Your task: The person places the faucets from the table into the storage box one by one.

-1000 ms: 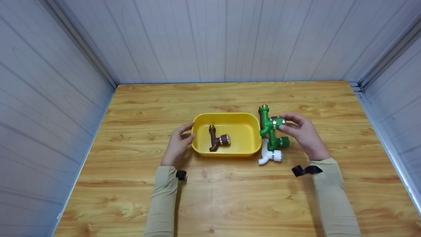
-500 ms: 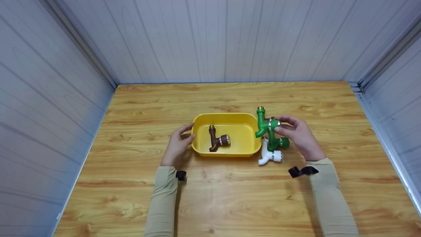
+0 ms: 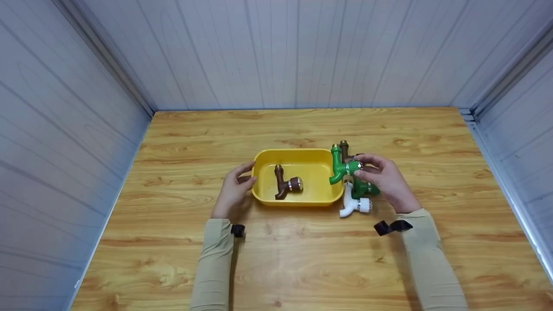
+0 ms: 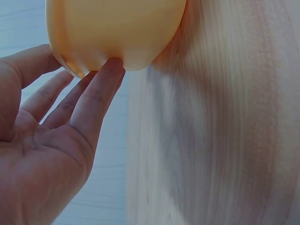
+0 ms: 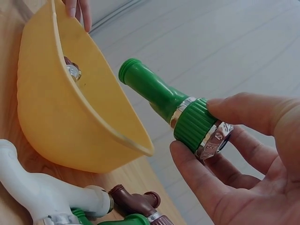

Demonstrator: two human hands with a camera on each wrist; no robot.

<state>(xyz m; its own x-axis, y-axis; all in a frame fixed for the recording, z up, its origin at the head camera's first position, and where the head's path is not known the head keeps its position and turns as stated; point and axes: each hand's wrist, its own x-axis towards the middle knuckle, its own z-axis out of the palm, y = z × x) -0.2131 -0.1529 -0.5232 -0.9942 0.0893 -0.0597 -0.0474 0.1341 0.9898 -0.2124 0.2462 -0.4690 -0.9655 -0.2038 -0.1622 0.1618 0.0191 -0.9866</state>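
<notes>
My right hand [image 3: 386, 181] pinches the ribbed handle of a green tap [image 3: 339, 168] between thumb and fingers. In the right wrist view this tap's spout [image 5: 150, 86] hangs beside the rim of the yellow tub [image 5: 51, 98]. From the head view it overlaps the tub's right end, in the air. My left hand [image 3: 233, 190] holds the tub's left end, with fingertips [image 4: 111, 68] against the outer wall. Inside the tub lies a brown tap [image 3: 283, 183].
Right of the tub lie a white tap [image 3: 354, 204], another green tap [image 3: 363, 188], partly covered, and a brown tap [image 3: 344, 148], partly hidden behind the raised one. All sit on a wood-patterned table [image 3: 302, 259], with pale panel walls [image 3: 281, 52] at its back and sides.
My right hand has carried the green tap left and slightly toward me, over the tub's right edge. The brown tap behind it shows more. My left hand and the tub have stayed put.
</notes>
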